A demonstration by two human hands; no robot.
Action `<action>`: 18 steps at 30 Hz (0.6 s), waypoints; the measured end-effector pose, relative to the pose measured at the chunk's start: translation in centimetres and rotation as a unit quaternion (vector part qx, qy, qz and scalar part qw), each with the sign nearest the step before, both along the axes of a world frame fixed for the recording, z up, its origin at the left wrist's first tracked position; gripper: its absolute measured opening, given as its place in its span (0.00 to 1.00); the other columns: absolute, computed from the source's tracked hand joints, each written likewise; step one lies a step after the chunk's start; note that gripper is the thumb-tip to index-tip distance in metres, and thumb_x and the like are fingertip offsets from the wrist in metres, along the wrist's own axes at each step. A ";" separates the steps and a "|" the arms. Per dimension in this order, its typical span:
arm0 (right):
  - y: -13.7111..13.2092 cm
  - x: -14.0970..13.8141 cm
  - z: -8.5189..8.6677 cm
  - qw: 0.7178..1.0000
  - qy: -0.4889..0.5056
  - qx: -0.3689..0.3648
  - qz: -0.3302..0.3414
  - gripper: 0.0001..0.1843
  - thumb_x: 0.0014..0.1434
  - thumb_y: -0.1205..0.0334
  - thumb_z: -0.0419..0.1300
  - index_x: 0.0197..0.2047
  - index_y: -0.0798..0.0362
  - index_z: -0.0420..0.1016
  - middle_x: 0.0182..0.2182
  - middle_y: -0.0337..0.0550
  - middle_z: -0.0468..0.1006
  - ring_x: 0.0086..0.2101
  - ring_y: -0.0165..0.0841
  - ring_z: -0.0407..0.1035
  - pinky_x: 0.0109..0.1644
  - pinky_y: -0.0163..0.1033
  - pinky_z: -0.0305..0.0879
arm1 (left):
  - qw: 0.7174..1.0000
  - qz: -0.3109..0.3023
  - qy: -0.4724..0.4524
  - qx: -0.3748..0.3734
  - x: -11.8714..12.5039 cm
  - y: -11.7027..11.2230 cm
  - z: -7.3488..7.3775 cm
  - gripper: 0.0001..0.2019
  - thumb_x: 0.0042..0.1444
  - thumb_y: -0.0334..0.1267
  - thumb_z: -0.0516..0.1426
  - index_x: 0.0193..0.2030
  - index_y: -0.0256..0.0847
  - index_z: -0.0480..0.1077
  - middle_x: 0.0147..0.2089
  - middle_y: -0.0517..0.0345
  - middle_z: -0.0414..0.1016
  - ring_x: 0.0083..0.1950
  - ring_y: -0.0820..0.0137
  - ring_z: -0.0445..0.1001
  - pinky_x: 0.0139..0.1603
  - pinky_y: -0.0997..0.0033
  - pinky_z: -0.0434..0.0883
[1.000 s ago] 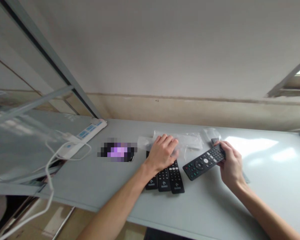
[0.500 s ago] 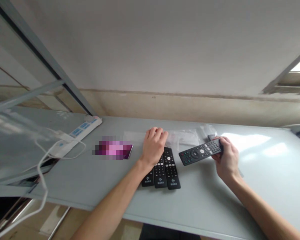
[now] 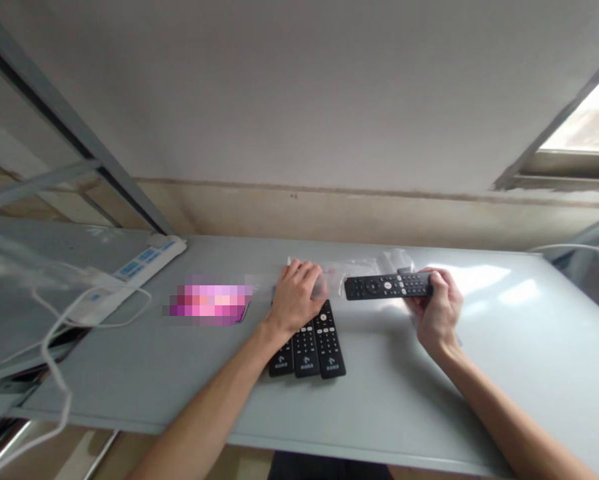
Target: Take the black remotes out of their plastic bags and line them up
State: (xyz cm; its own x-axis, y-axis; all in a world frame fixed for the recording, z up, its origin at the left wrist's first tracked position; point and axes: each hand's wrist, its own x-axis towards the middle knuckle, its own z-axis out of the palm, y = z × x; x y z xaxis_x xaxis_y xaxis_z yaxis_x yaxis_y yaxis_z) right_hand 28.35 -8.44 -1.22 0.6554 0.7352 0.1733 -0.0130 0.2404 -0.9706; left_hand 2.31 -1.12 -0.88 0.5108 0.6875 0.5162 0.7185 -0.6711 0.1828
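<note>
My right hand (image 3: 436, 308) is closed round the end of a black remote control (image 3: 384, 286), which it holds level above the grey table (image 3: 429, 393), pointing left. My left hand (image 3: 295, 298) lies palm down on the far ends of three black remotes (image 3: 313, 341) lying side by side on the table; its fingers curl over clear plastic bags (image 3: 349, 273) behind them. Whether it grips a bag I cannot make out.
A white power strip (image 3: 129, 270) with white cables (image 3: 54, 327) lies at the table's left end, beside a metal shelf frame (image 3: 69, 143). A blurred pink-lit flat object (image 3: 206, 303) lies left of my left hand. The wall runs close behind the table; a window is at upper right.
My right hand has swung the held remote from a slant to level, its tip moving left and up. My left hand has stayed on the three remotes. The view has shifted rightward.
</note>
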 end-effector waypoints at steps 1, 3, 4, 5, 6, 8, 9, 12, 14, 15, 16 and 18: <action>0.1 0.2 0.0 1.000 0.004 0.004 0.002 0.14 0.68 0.46 0.59 0.37 0.47 0.69 0.20 0.27 0.60 0.17 0.26 0.54 0.18 0.30 0.50 | 1.000 -0.008 -0.006 0.000 0.0 0.0 0.0 0.02 0.68 0.34 0.57 0.42 0.42 0.70 0.45 0.52 0.79 0.50 0.58 0.74 0.57 0.53 0.73; 0.3 0.4 -0.2 1.000 0.016 0.004 0.008 0.14 0.67 0.46 0.59 0.37 0.47 0.68 0.19 0.27 0.59 0.16 0.26 0.52 0.17 0.31 0.49 | 1.000 -0.016 -0.015 -0.001 0.0 0.1 -0.1 0.04 0.68 0.31 0.56 0.41 0.43 0.70 0.43 0.53 0.80 0.48 0.60 0.75 0.57 0.55 0.73; 0.4 0.6 -0.2 1.000 0.025 0.001 0.014 0.14 0.66 0.46 0.60 0.37 0.47 0.68 0.19 0.26 0.58 0.16 0.25 0.51 0.17 0.31 0.49 | 1.000 -0.016 -0.019 -0.001 0.0 0.1 -0.2 0.05 0.68 0.31 0.56 0.40 0.43 0.70 0.42 0.54 0.80 0.47 0.60 0.76 0.56 0.56 0.73; 0.5 0.7 -0.3 0.999 0.033 -0.003 0.018 0.14 0.65 0.46 0.60 0.36 0.47 0.68 0.19 0.26 0.58 0.16 0.25 0.50 0.17 0.31 0.48 | 1.000 -0.014 -0.021 0.001 0.0 0.1 -0.2 0.05 0.68 0.30 0.56 0.40 0.43 0.70 0.42 0.54 0.80 0.47 0.61 0.77 0.56 0.57 0.74; 0.6 0.7 -0.4 0.999 0.043 -0.005 0.022 0.14 0.65 0.46 0.60 0.36 0.47 0.68 0.18 0.26 0.58 0.16 0.25 0.49 0.17 0.31 0.48 | 1.000 -0.010 -0.023 0.003 0.0 0.1 -0.2 0.05 0.67 0.30 0.57 0.40 0.43 0.70 0.41 0.54 0.80 0.46 0.61 0.77 0.55 0.57 0.74; 0.6 0.8 -0.4 0.998 0.062 -0.008 0.032 0.13 0.64 0.47 0.60 0.35 0.47 0.68 0.18 0.26 0.57 0.15 0.24 0.48 0.17 0.31 0.46 | 1.000 -0.004 -0.024 0.013 -0.1 0.1 -0.2 0.04 0.67 0.31 0.58 0.40 0.43 0.70 0.41 0.54 0.81 0.46 0.60 0.78 0.53 0.58 0.74; 0.6 0.8 -0.4 0.997 0.069 -0.010 0.035 0.13 0.63 0.48 0.61 0.35 0.47 0.68 0.18 0.26 0.56 0.15 0.24 0.47 0.16 0.31 0.45 | 1.000 -0.002 -0.024 0.017 -0.1 0.1 -0.2 0.03 0.67 0.31 0.59 0.41 0.43 0.70 0.41 0.54 0.81 0.46 0.60 0.79 0.52 0.58 0.74; 0.6 0.7 -0.2 0.997 0.071 -0.015 0.037 0.12 0.63 0.50 0.61 0.34 0.48 0.69 0.17 0.26 0.57 0.15 0.24 0.48 0.16 0.31 0.45 | 1.000 0.001 -0.018 0.026 -0.2 0.1 -0.2 0.02 0.67 0.33 0.60 0.42 0.42 0.71 0.42 0.53 0.81 0.47 0.59 0.80 0.53 0.58 0.75; 0.5 0.5 -0.2 0.997 0.060 -0.020 0.032 0.12 0.63 0.50 0.62 0.34 0.48 0.70 0.18 0.26 0.59 0.15 0.24 0.50 0.16 0.30 0.46 | 1.000 -0.005 -0.011 0.025 -0.2 0.1 -0.1 0.02 0.67 0.34 0.61 0.45 0.42 0.73 0.44 0.53 0.82 0.48 0.58 0.80 0.54 0.56 0.75; 0.4 0.4 -0.2 0.998 0.055 -0.022 0.030 0.12 0.63 0.50 0.62 0.34 0.49 0.70 0.18 0.27 0.60 0.15 0.24 0.51 0.16 0.30 0.47 | 1.000 -0.010 -0.008 0.022 -0.2 0.1 0.0 0.03 0.67 0.35 0.61 0.47 0.43 0.73 0.45 0.53 0.82 0.49 0.58 0.80 0.55 0.56 0.75; 0.4 0.3 -0.2 0.998 0.050 -0.026 0.030 0.13 0.63 0.49 0.62 0.34 0.49 0.70 0.18 0.27 0.60 0.15 0.24 0.52 0.16 0.29 0.48 | 1.000 -0.016 -0.003 0.016 -0.2 0.0 0.0 0.05 0.68 0.35 0.61 0.49 0.43 0.74 0.46 0.53 0.82 0.49 0.58 0.80 0.55 0.55 0.75; 0.2 0.0 -0.2 0.998 0.043 -0.036 0.032 0.13 0.63 0.49 0.62 0.35 0.49 0.71 0.18 0.26 0.61 0.15 0.24 0.54 0.17 0.29 0.49 | 1.000 -0.030 0.008 0.001 -0.1 -0.1 0.1 0.08 0.67 0.35 0.62 0.52 0.43 0.74 0.47 0.53 0.83 0.51 0.57 0.80 0.55 0.54 0.75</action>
